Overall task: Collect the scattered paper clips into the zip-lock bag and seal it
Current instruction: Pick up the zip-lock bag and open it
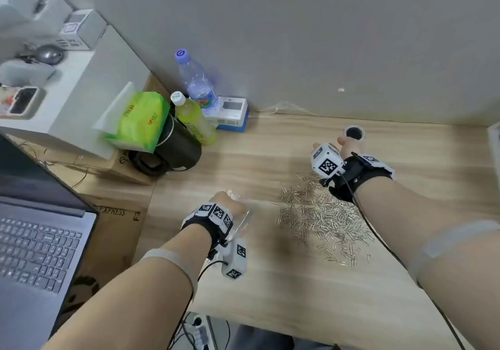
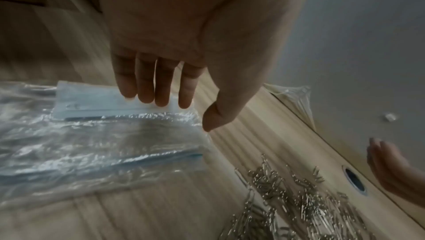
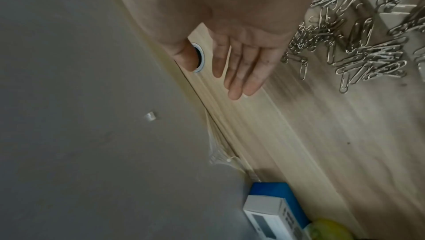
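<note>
A big heap of silver paper clips lies spread over the wooden desk, right of centre. The clear zip-lock bag lies flat to its left, with something pale blue inside it. My left hand is over the bag's top edge with straight fingers at its white strip and the thumb apart. In the head view this left hand covers most of the bag. My right hand hovers flat and empty beyond the paper clips, by the wall; in the head view this right hand is just behind the heap.
A round cable hole is by the right hand. Two bottles, a green tissue pack, a black mug and a blue and white box crowd the back left. A laptop stands at left. The grey wall bounds the desk.
</note>
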`<state>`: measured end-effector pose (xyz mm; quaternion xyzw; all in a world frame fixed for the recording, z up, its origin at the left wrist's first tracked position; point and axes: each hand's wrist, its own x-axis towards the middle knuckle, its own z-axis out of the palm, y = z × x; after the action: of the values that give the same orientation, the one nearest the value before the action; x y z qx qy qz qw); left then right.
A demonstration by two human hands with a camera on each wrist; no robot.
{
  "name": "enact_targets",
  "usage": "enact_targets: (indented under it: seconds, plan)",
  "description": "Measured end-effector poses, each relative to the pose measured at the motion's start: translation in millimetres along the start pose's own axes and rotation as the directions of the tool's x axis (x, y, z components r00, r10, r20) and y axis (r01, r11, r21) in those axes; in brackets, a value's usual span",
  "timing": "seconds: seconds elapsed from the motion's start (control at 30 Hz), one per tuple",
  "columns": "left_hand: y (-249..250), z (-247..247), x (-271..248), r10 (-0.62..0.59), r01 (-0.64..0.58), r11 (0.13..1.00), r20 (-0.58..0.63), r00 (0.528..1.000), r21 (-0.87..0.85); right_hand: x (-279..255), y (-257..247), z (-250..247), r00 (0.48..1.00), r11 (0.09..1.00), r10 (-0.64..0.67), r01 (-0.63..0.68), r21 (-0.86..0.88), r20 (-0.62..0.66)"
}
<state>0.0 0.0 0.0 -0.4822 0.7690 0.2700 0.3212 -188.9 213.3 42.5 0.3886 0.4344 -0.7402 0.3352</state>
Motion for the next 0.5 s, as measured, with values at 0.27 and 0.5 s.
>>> enact_targets:
  seconds: [0.27,0.5]
  plan:
    - [8.0,16.6,-7.5,0.067,-0.061,0.966,-0.014,0.998,0.252,2.9,22.7,-9.4,1.0,0.998,0.013,-0.012,0.057,-0.021]
    - [1.5,26.7,-6.2,0.094,-0.08,0.985,-0.085,0.992,0.155,13.0,30.2,-12.4,0.998,0.998,0.058,-0.058,0.006,-0.003]
